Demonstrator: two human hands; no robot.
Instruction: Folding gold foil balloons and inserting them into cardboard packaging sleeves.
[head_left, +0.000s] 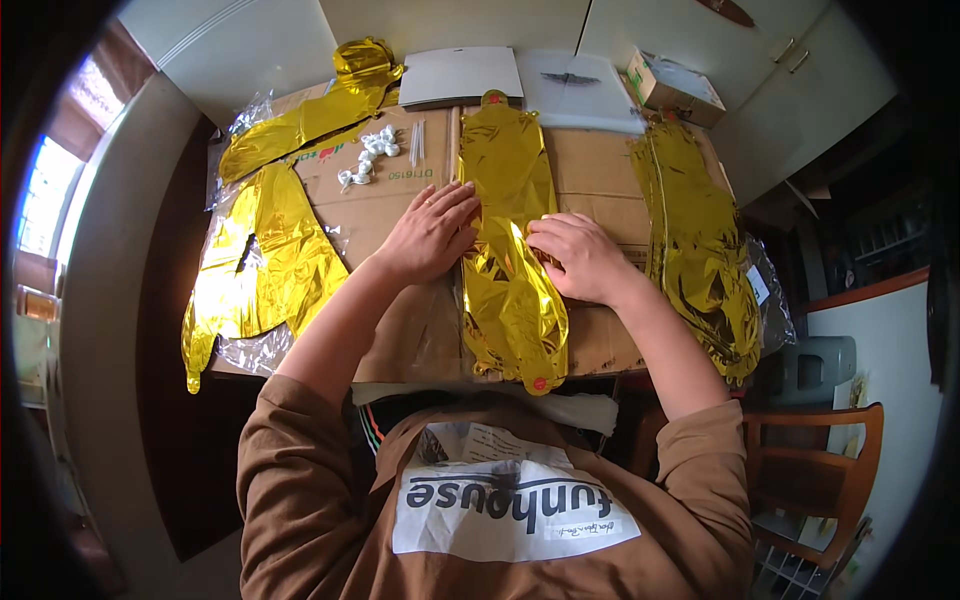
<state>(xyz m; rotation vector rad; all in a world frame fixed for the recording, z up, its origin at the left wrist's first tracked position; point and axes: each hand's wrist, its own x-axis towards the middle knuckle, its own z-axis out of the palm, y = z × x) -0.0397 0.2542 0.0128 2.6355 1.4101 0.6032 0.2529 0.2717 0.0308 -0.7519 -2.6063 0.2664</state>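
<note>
Both hands press flat on a long gold foil balloon [508, 260] that lies deflated down the middle of the frame, on flattened cardboard [590, 165] covering the surface. The left hand [430, 235] rests palm down at the balloon's left edge, its fingers [455, 200] spread wide and lying partly on the cardboard. The right hand [575, 255] sits on the balloon's right side, fingers curled a little and pressing the foil; neither hand grips anything (both simply bear down).

The main risk, as I judge it, is to the foil itself. It is thin and already creased, and pushing hard with fingertips or nails could crease it at a seam or prick it, which would spoil it for holding air. The balloon's lower end, with a small red spot [540, 382], hangs at the near edge of the cardboard; a sideways shove could send it sliding off toward the lap.

Clutter adds smaller hazards. Another gold balloon [695, 250] lies just right of the right forearm, and an elbow swing could drag or crumple it. At the left of the frame two more gold shapes [255, 260] lie partly in clear wrappers, one overhanging the edge. A heap of white ribbon [368, 155] and some thin white straws [416, 143] sit in the upper middle, near the left fingertips, and a careless sweep could scatter them. A small box [675, 88] stands at the upper right.
</note>
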